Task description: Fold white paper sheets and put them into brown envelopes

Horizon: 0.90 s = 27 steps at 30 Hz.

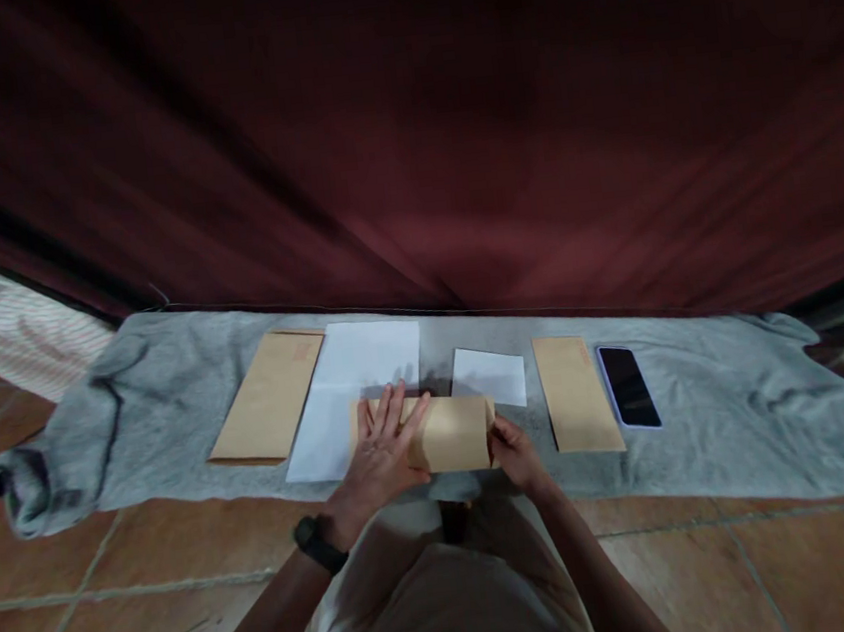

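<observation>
Three brown envelopes (434, 433), two white sheets (358, 383); left hand (383, 451) flat on the middle envelope, right hand (513, 452) pinching its end.

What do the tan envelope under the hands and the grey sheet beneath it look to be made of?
The envelope looks like matte brown kraft paper: flat, stiff, without shine. The left hand presses flat on it; the right hand pinches its end. The grey sheet seems soft knit fabric, judging by its wrinkles and rolled edges.

The left hand (383, 451) is laid flat, palm down, fingers spread and extended forward. The right hand (516, 452) is curled, its grip pinched closed. Both forearms are stretched forward, a watch worn on the left wrist.
</observation>
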### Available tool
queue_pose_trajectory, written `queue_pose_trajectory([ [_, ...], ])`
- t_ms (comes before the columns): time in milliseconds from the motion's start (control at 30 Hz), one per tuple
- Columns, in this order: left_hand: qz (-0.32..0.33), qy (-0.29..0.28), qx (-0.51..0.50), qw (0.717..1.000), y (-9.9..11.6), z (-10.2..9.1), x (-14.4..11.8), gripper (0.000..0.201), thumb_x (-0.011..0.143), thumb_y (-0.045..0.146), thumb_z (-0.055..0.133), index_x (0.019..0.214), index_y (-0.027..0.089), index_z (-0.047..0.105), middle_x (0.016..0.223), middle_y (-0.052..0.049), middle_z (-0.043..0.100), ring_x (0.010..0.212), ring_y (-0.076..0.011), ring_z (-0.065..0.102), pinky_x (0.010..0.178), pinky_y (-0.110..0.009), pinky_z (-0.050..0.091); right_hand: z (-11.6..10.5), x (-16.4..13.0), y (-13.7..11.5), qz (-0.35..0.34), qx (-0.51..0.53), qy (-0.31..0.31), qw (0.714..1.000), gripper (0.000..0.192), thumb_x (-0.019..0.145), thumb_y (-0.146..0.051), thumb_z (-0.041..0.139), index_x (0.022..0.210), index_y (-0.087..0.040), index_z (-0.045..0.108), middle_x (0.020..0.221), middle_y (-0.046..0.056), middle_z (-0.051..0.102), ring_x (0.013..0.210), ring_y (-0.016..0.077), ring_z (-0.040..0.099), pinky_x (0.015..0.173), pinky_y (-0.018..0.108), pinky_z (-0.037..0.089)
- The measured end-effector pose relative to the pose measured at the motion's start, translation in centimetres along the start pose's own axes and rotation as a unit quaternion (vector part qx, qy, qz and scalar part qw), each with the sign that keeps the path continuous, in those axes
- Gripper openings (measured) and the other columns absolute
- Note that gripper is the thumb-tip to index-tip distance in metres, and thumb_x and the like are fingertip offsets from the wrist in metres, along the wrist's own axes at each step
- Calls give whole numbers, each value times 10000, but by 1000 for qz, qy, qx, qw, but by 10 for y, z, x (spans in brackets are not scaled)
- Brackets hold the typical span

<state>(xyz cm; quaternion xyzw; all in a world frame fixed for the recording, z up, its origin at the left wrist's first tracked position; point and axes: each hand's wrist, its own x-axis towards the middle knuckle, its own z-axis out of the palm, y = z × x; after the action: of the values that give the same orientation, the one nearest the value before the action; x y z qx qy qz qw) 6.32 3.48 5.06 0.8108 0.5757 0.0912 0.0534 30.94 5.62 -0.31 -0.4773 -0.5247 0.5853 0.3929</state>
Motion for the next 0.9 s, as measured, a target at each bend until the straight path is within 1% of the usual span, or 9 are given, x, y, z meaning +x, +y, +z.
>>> queue_pose_trajectory([
  [167,41,-58,9,997,1,11,-3,1239,585,556,883,1611,278,246,1650,-228,278,1529,-458,217,1185,-726,88,-3,-4,9,10,10,-10,1000,247,859,-470,569,909,-254,678,829,27,705,741,205,653,668,318,548],
  [333,45,-39,-19,998,5,10,-3,1203,634,552,840,1617,229,228,1549,-212,423,1474,-428,331,1216,-679,80,-5,-4,20,34,-66,20,997,297,902,-522,521,835,-255,630,641,-5,607,513,166,539,470,270,457],
  [400,49,-20,-15,998,6,9,-2,1132,672,540,819,1608,235,259,1526,-200,449,1452,-420,361,1217,-674,79,-7,-6,19,5,-116,67,991,270,902,-492,544,925,-240,639,699,12,644,582,187,597,537,293,507],
  [500,46,-6,-8,999,11,10,-2,1084,698,533,807,1600,244,278,1506,-197,467,1428,-418,386,1208,-682,95,-14,-14,6,-82,-199,188,958,283,891,-403,600,1086,-201,636,962,96,707,875,239,674,780,362,560],
  [567,41,-2,-10,999,15,11,-2,1104,696,522,813,1606,237,257,1507,-204,460,1425,-418,387,1205,-686,105,-20,-20,-8,-113,-221,217,944,246,927,-371,565,1077,-195,649,1030,119,696,925,234,664,832,365,547],
  [667,48,-6,-21,999,21,11,-1,1125,690,476,827,1613,229,233,1516,-207,444,1432,-409,375,1214,-674,113,-28,-28,-29,-99,-208,92,969,211,957,-319,513,976,-209,692,964,79,699,879,196,663,794,303,528],
  [767,77,-22,-39,996,26,11,1,1068,717,405,810,1609,244,245,1525,-184,439,1456,-395,347,1225,-658,121,-39,-33,-38,-34,-174,-56,982,238,941,-297,531,800,-195,695,817,38,666,803,174,649,712,260,505],
  [833,108,-37,-63,991,29,10,0,1044,736,369,787,1612,247,232,1528,-166,443,1467,-379,336,1234,-648,113,-48,-36,-39,15,-123,-132,983,234,935,-340,580,837,-179,719,819,34,660,812,177,652,691,259,510],
  [900,138,-50,-87,985,33,9,-1,1050,739,349,775,1618,250,208,1535,-152,441,1470,-363,335,1245,-640,92,-55,-41,-38,47,-67,-166,983,257,929,-401,645,992,-170,737,893,45,676,862,189,665,713,276,534],
])
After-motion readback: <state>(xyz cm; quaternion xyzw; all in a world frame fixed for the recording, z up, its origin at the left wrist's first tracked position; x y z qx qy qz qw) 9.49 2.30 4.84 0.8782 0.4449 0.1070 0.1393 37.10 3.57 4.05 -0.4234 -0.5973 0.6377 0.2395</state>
